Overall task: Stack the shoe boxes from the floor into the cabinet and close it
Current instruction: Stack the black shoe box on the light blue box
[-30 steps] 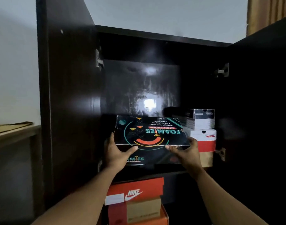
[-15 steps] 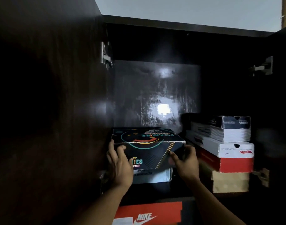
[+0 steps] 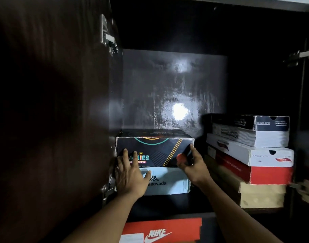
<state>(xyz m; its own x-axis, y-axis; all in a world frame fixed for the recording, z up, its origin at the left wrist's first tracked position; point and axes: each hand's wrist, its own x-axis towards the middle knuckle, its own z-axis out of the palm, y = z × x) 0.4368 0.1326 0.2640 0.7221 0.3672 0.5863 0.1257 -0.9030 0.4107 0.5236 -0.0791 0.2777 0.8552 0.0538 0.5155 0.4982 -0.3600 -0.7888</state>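
A black Foamies shoe box (image 3: 157, 149) lies inside the dark cabinet on top of a white shoe box (image 3: 167, 181), at the left of the upper shelf (image 3: 167, 202). My left hand (image 3: 130, 174) presses flat with straight fingers against the black box's front left and the white box below it. My right hand (image 3: 192, 163) touches the black box's front right corner with its fingers spread.
A stack of several shoe boxes (image 3: 252, 158) fills the right of the shelf. An orange Nike box (image 3: 160, 230) sits on the shelf below. The left cabinet door (image 3: 50, 111) stands open; the right door's hinge (image 3: 301, 55) shows at the right edge.
The black box went from being held tilted in front of the cabinet to lying flat on the white box. Both hands shifted from gripping its edges to pressing its front.
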